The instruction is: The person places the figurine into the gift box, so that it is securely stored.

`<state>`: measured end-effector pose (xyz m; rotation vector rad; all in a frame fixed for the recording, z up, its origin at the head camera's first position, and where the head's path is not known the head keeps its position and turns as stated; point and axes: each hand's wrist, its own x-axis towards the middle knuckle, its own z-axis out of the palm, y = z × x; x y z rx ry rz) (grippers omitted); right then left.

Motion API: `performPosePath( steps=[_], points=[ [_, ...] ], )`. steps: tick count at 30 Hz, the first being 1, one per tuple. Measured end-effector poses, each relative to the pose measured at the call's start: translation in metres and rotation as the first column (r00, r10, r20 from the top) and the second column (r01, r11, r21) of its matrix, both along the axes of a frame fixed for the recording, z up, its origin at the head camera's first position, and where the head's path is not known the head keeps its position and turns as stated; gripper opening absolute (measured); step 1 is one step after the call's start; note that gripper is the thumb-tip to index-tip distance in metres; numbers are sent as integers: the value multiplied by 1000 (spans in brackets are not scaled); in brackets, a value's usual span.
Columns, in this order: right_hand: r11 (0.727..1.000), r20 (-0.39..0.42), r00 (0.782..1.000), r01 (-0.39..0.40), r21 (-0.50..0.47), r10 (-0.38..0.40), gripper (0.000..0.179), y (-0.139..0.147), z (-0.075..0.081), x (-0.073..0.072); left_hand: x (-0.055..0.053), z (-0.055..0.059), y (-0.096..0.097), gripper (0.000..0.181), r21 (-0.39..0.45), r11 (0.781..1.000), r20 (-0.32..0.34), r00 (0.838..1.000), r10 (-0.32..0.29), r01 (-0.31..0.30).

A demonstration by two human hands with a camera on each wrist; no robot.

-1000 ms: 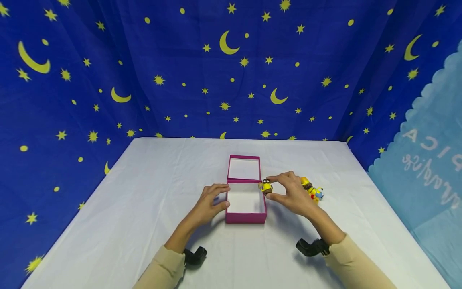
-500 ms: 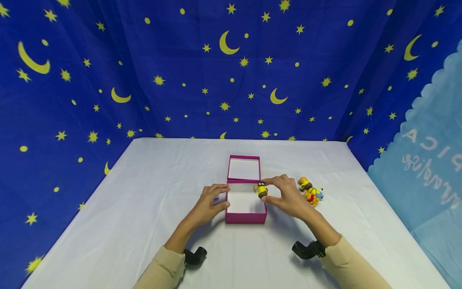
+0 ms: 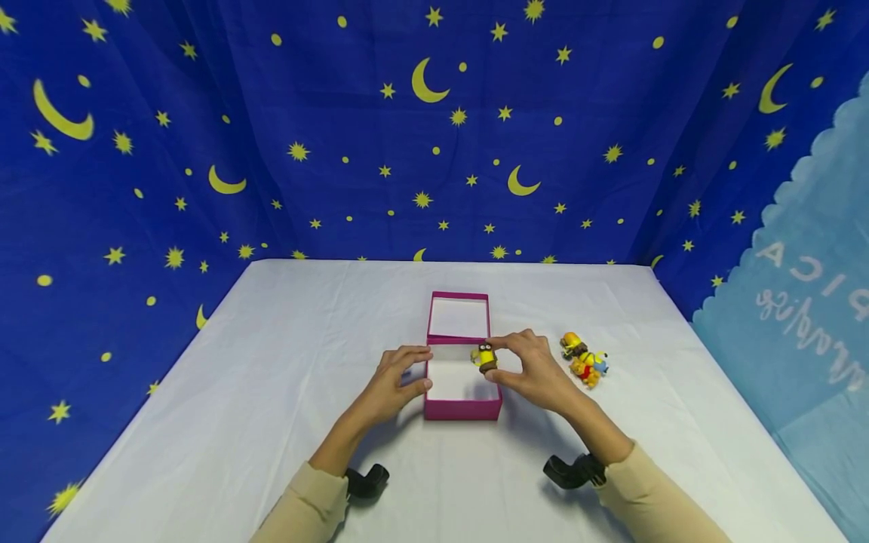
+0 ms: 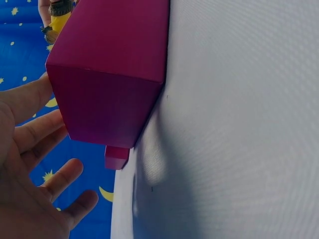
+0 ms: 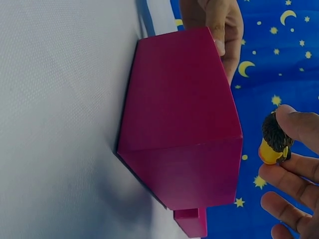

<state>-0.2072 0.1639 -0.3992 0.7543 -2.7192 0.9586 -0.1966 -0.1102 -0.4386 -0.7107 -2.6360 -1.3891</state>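
A magenta box [image 3: 463,409] with a white inside stands open at the middle of the table. My left hand [image 3: 392,386] rests its thumb and fingertips on the box's left rim, fingers otherwise spread loosely, as the left wrist view shows. Over the right part of the box, my right hand [image 3: 536,369] pinches a small yellow Minion figure [image 3: 486,358] between thumb and fingers. In the right wrist view the Minion's dark brown lower part [image 5: 275,130] sits under the thumb, and the figure is above the rim. The inside floor of the box shows bare white.
The box's lid [image 3: 459,317] lies inside-up right behind the box. Several small toy figures [image 3: 585,365], yellow, blue and orange-red, lie in a cluster to the right of my right hand. White cloth [image 3: 305,324] covers the table, and a blue star-patterned curtain [image 3: 339,113] hangs behind.
My right hand has moved left with the Minion figure, from the box's right edge to over its inside. The toy cluster shows more fully. The left hand has stayed still.
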Motion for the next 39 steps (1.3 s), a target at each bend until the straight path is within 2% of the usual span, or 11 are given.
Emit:
performPosePath(
  steps=[16, 39],
  points=[
    [1000, 30, 1000, -6, 16, 5, 50, -11, -3, 1, 1, 2, 0, 44, 2, 1000, -4, 1000, -4, 4],
    [999, 6, 1000, -30, 37, 30, 47, -24, -14, -3, 0, 2, 0, 45, 0, 1000, 19, 1000, -7, 7]
  ],
)
